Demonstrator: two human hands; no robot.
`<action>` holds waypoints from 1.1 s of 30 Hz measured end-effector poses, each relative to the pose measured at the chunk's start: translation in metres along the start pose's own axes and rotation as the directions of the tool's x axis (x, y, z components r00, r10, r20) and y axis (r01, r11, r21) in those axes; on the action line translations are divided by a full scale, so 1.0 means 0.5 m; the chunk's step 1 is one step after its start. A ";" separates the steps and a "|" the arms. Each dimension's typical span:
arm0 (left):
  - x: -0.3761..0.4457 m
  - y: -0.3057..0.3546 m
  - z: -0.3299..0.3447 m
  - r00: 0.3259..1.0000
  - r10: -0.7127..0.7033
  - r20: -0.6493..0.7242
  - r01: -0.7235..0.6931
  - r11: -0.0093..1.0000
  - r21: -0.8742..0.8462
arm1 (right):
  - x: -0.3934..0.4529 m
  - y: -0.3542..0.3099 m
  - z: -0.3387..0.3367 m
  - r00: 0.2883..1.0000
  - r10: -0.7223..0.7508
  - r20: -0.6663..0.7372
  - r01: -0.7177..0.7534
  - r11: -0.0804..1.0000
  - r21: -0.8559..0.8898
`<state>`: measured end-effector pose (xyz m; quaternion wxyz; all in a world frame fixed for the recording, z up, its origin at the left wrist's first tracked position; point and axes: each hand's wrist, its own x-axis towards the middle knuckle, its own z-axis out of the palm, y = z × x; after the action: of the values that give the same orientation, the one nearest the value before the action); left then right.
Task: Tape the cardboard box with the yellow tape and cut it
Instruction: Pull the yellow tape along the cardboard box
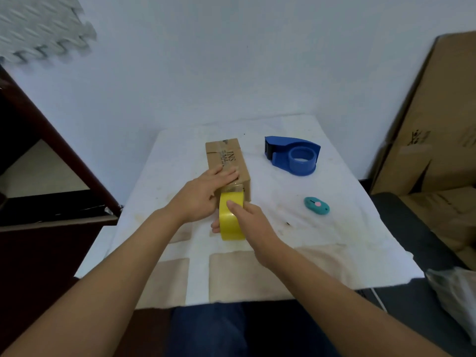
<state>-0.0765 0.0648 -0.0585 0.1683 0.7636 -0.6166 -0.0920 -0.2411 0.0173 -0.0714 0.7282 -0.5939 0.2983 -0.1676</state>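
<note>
While left hand point(206, 191) presses brown cardboard box point(226, 161), right grip point(253, 220) clasps glossy yellow tape roll point(230, 217)

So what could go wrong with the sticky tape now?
The strip running from the yellow tape roll to the cardboard box could twist or wrinkle, since only the left hand presses it down. The box might slide on the white cloth. The right hand must let go to reach the teal cutter.
</note>
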 end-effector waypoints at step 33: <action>0.022 0.003 0.025 0.978 -0.144 -0.148 0.099 0.956 -0.276 | -0.054 -0.051 0.006 0.965 0.262 0.000 -0.261 0.964 -0.039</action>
<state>-0.0801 0.0519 -0.0689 0.3144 0.7756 -0.5340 -0.1205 -0.2571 0.0298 -0.0401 0.7331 -0.5636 0.3755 -0.0629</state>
